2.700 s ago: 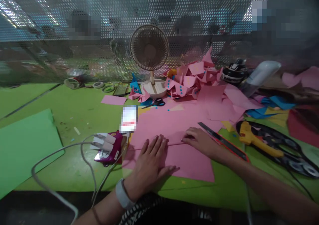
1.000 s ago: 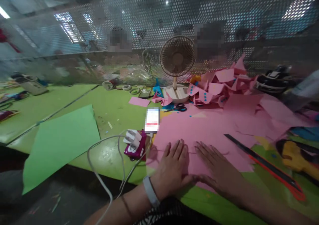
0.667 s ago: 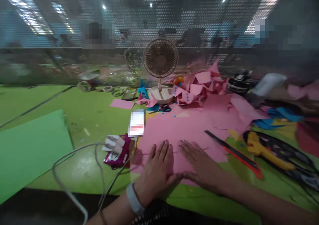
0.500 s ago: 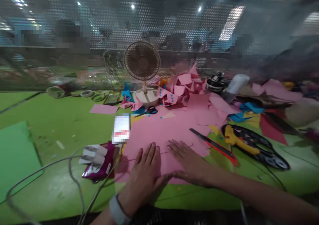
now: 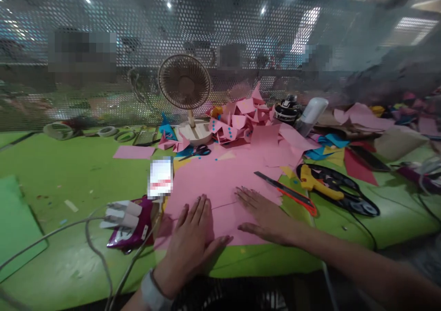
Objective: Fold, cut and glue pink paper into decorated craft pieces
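Large pink paper (image 5: 206, 178) covers the table in front of me, with a straight dark line across it at the level of my fingertips. My left hand (image 5: 191, 235) lies flat on its near left part, fingers stretched forward and thumb out to the right. Flat on the paper to the right rests my right hand (image 5: 263, 214), fingers pointing left and forward. Neither hand holds anything. A red-orange utility knife (image 5: 287, 194) lies just beyond my right hand. Scissors with dark handles (image 5: 198, 151) are at the paper's far edge.
Left of the paper are a phone (image 5: 161, 177), a purple pouch with a white plug on it (image 5: 132, 228) and cables. A fan (image 5: 184, 83) and a heap of folded pink paper (image 5: 241, 118) stand behind. A yellow-handled tool (image 5: 319, 184) lies at right, green card (image 5: 17, 228) far left.
The view has turned a little to the right. My thumbs, close together before, are now apart; my right hand has shifted away from the left. Both hands stay flat on the paper.
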Motion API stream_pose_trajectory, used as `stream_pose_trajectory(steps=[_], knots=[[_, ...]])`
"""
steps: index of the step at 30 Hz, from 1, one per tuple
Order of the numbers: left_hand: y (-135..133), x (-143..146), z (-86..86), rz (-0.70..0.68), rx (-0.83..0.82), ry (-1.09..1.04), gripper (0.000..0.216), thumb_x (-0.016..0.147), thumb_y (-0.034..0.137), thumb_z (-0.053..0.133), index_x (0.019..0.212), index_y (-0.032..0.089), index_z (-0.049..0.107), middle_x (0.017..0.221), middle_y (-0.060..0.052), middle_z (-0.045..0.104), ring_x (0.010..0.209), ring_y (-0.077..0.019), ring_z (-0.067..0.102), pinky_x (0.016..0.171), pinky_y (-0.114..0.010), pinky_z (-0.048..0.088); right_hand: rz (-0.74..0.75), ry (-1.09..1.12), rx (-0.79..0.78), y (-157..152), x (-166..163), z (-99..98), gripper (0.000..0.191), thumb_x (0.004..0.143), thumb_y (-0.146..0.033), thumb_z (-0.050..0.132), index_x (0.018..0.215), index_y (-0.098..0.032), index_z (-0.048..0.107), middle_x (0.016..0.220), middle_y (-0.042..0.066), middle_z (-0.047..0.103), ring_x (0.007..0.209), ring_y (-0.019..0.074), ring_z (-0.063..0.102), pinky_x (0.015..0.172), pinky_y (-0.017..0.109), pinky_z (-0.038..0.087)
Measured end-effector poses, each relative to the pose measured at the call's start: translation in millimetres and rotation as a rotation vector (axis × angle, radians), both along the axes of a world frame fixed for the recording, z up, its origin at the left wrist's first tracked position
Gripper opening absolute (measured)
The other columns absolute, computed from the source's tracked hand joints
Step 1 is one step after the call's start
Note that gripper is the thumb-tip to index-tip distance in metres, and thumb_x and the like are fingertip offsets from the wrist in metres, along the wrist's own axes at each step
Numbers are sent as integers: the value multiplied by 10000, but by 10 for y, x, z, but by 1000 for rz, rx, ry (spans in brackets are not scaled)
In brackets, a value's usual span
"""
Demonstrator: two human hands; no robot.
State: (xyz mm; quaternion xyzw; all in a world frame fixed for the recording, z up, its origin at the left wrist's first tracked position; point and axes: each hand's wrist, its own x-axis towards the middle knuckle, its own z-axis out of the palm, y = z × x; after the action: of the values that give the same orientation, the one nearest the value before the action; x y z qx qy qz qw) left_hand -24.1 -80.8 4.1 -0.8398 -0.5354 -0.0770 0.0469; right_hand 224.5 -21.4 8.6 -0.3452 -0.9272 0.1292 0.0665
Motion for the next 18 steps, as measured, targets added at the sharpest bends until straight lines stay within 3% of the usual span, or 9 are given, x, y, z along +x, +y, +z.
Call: stream_pose_trajectory(steps=[6,11,18], knots=[[-159,-196,-29,137,22,-21,884,760,675,345,1383,68,191,1422,-172,231,1299,-293,232,1040,-475,227,6,7,18,-4,14,-18,741,844,-564,339,1411,-154,95,1465,85,103,1341,210,87,1098,383,168],[-263,-317,-29,200,17,-13,884,750,690,345,1373,73,233,1413,-182,251,1282,-315,263,1006,-464,287,-28,-26,43,-26,63,-14,761,841,-570,335,1413,-149,60,1461,96,116,1337,218,115,1090,389,194],[-321,-304,55,184,36,-50,785,778,661,339,1375,157,258,1425,-144,247,1282,-328,254,990,-477,298,-129,-132,45,-60,225,-3,782,825,-607,319,1409,-127,117,1456,115,150,1328,231,165,1073,411,212]])
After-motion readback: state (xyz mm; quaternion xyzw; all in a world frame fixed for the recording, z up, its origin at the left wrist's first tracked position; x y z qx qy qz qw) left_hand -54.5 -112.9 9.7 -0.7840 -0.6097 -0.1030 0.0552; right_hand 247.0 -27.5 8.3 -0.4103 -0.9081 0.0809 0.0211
